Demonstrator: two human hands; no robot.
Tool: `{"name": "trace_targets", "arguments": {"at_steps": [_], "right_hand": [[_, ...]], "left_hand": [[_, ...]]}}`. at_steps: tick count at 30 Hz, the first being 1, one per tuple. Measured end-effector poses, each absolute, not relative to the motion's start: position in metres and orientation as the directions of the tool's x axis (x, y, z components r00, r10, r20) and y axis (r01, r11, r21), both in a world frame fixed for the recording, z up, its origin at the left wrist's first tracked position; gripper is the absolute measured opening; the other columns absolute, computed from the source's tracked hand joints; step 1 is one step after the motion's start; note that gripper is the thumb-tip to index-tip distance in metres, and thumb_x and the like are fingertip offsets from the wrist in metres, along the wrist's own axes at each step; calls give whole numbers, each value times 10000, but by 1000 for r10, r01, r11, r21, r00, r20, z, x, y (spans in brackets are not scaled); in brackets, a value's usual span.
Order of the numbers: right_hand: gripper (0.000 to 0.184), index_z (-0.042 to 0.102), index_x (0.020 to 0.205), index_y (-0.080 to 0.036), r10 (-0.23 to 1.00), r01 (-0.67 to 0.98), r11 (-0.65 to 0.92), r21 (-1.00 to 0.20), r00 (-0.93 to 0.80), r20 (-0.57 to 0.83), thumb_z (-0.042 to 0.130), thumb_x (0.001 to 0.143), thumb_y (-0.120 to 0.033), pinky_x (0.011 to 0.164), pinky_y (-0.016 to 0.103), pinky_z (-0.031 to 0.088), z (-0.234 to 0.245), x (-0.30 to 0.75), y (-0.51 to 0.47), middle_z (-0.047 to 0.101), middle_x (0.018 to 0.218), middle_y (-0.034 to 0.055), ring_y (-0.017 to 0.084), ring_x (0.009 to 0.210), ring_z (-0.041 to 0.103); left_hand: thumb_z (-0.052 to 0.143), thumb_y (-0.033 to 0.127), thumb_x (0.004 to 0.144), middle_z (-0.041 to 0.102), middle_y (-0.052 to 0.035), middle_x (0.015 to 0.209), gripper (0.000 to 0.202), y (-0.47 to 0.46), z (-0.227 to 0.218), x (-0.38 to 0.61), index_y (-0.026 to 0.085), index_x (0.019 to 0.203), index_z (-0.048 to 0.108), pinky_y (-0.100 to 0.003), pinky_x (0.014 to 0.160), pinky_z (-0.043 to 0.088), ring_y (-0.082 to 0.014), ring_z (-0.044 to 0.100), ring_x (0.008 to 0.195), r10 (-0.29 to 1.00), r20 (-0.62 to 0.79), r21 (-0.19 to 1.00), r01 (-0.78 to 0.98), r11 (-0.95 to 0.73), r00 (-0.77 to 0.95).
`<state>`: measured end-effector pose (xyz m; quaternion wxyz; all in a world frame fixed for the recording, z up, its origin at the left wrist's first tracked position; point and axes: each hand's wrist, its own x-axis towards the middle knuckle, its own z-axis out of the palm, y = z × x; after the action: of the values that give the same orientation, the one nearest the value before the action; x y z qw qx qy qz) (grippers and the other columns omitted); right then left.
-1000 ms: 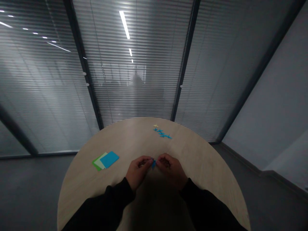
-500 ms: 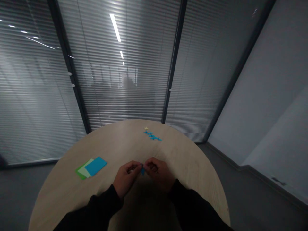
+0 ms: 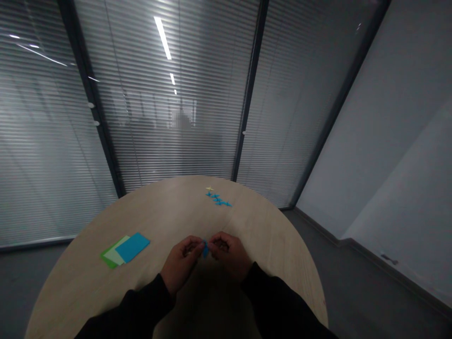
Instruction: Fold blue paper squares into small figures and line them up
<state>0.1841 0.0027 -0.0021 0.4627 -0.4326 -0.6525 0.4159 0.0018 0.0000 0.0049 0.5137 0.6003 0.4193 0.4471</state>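
Both my hands meet over the near middle of a round pale wooden table. My left hand and my right hand each pinch a small folded piece of blue paper between their fingertips. The fingers of both hands are curled closed around it. Dark sleeves cover both forearms. Farther back on the table lies a short row of small blue folded paper figures, with one pale yellow figure at its far end.
A fanned stack of paper sheets, blue on top of pale and green ones, lies on the table's left side. Glass walls with closed blinds and dark frames stand behind the table. Grey floor surrounds it.
The view has swung to the right, so the table and papers sit farther left in the picture. My hands stay together, pinching the blue paper.
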Motion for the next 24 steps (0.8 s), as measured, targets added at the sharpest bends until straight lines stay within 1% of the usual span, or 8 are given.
{"name": "trace_targets", "arguments": {"at_steps": [3, 4, 6, 8, 9, 16, 20, 24], "right_hand": [[339, 647, 842, -172, 969, 115, 218, -969, -142, 201, 707, 795, -503, 550, 236, 456, -6, 190, 12, 620, 642, -7, 127, 566, 571], [342, 643, 824, -171, 975, 126, 217, -968, -87, 207, 697, 796, -508, 539, 235, 450, -8, 194, 18, 605, 614, -13, 125, 547, 558], [359, 652, 828, -161, 967, 191, 228, -955, 69, 245, 664, 807, -518, 528, 236, 443, -13, 205, 33, 597, 591, -11, 128, 530, 548], [389, 673, 822, -148, 926, 346, 201, -916, 238, 293, 638, 795, -535, 510, 240, 440, -19, 219, 52, 627, 600, 9, 139, 524, 558], [387, 684, 828, -139, 910, 384, 182, -905, 282, 303, 646, 783, -521, 512, 247, 441, -22, 226, 62, 651, 620, 26, 149, 531, 569], [266, 735, 825, -143, 814, 543, 74, -836, 452, 365, 605, 756, -365, 653, 278, 476, -28, 254, 120, 739, 755, 77, 210, 693, 661], [246, 760, 826, -173, 780, 605, -26, -796, 510, 363, 592, 770, -344, 694, 290, 469, -25, 261, 138, 758, 809, 86, 233, 762, 680], [253, 780, 854, -197, 766, 633, -120, -765, 549, 335, 597, 779, -355, 681, 298, 467, -23, 265, 145, 769, 850, 96, 252, 804, 688]], "left_hand": [[652, 510, 836, 697, -70, 906, 374, 2, 4, 3, 176, 1003, 643, -311, 740, 477, -198, 635, 822, 965, 141, 987, 39, -153, 223], [644, 513, 839, 699, -76, 939, 386, 3, 3, 3, 181, 1036, 634, -318, 758, 481, -205, 638, 854, 968, 147, 987, 37, -157, 202], [611, 519, 855, 698, -82, 966, 403, 4, 0, 3, 186, 1083, 618, -317, 747, 483, -204, 637, 855, 975, 145, 988, 36, -153, 169], [569, 513, 879, 695, -84, 958, 396, 6, -2, 3, 183, 1092, 611, -308, 707, 479, -193, 627, 810, 975, 132, 989, 43, -141, 178], [554, 504, 887, 696, -88, 958, 386, 6, -3, 3, 180, 1089, 609, -306, 698, 477, -190, 623, 798, 973, 130, 989, 51, -142, 190], [505, 442, 911, 724, -112, 974, 313, 1, 0, 2, 180, 1019, 638, -341, 732, 481, -237, 658, 862, 958, 159, 956, 205, -210, 240], [477, 398, 923, 733, -97, 938, 282, 2, 2, 0, 189, 972, 660, -354, 757, 478, -244, 665, 856, 945, 205, 922, 272, -274, 255], [475, 363, 916, 743, -95, 923, 269, 4, 4, -2, 195, 938, 684, -347, 721, 474, -244, 670, 826, 939, 219, 892, 335, -303, 265]]}}
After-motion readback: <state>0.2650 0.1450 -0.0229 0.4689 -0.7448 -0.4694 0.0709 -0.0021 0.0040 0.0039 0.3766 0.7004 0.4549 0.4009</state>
